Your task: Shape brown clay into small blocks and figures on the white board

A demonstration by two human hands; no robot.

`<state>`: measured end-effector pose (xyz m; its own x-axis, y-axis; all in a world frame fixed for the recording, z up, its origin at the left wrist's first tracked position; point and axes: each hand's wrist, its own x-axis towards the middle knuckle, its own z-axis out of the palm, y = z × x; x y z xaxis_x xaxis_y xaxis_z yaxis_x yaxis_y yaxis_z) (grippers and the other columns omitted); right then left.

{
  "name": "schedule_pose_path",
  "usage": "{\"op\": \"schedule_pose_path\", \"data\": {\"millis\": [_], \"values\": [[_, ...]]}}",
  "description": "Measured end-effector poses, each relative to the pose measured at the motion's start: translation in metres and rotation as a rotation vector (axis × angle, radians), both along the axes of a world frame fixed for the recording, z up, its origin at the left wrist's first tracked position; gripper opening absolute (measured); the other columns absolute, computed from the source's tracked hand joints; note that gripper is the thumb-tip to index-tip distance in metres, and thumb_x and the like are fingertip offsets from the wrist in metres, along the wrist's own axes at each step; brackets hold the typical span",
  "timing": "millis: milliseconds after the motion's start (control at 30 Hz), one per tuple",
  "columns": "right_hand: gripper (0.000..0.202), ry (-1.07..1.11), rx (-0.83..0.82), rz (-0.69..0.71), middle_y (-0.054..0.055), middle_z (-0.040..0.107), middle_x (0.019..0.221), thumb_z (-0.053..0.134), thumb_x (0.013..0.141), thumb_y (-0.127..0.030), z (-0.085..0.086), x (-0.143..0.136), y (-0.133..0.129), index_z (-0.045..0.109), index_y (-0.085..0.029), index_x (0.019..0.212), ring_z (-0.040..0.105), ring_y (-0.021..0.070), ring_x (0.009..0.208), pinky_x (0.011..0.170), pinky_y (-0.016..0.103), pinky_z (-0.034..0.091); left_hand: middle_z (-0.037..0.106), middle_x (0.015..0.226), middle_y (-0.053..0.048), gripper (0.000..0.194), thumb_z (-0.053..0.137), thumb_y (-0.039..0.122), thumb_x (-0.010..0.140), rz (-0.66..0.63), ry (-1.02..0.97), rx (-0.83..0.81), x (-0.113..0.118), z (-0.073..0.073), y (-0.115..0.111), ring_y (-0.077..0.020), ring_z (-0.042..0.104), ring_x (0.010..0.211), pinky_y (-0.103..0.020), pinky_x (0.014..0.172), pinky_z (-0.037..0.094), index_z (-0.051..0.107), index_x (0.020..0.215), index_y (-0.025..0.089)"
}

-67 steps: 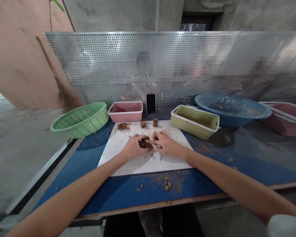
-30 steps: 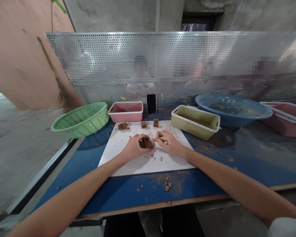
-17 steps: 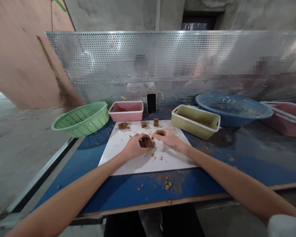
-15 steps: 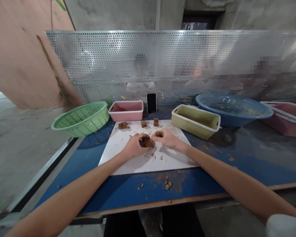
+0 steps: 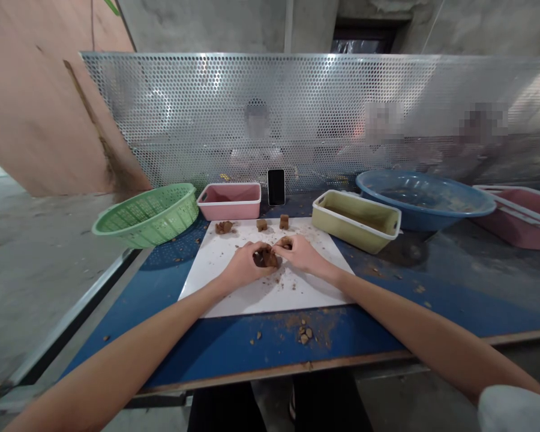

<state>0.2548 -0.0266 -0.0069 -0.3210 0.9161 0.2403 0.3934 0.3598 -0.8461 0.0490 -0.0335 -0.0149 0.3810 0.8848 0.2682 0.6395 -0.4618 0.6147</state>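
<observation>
Head view: the left hand (image 5: 243, 265) clasps a brown lump (image 5: 271, 259), the right hand (image 5: 304, 254) curls at its edge, that grip unclear to me; shaping, I'd judge, wanting light pressure next.

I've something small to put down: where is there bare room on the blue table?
Mostly bare, crumbs aside: table right of the right forearm, nearer than the blue basin; the front strip between left forearm and pebbles. Crowded: the far side, with green basket, bins, phone and basin; the white sheet, with left hand, right hand and brown pieces.
</observation>
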Motion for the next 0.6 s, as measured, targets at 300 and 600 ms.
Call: {"op": "schedule_pose_path", "data": {"millis": [300, 600], "values": [[0.022, 0.047, 0.036, -0.023, 0.004, 0.071, 0.072, 0.064, 0.088, -0.031, -0.0049, -0.0030, 0.0007, 0.067, -0.017, 0.071, 0.059, 0.0166, 0.068, 0.066, 0.029, 0.041, 0.078, 0.100, -0.007, 0.043, 0.084, 0.038, 0.069, 0.006, 0.008, 0.006, -0.0003, -0.0011, 0.0002, -0.0238, 0.072, 0.086, -0.035, 0.080, 0.056, 0.075, 0.108, 0.022], [0.021, 0.044, 0.057, -0.014, 0.005, 0.073, 0.075, 0.064, 0.090, -0.029, -0.0068, -0.0045, -0.0014, 0.069, -0.016, 0.074, 0.061, 0.0164, 0.070, 0.066, 0.029, 0.042, 0.077, 0.099, -0.009, 0.046, 0.083, 0.040, 0.070, 0.000, 0.006, 0.002, -0.0005, -0.0005, 0.0003, -0.0252, 0.072, 0.088, -0.037, 0.081, 0.055, 0.074, 0.110, 0.021]]}}
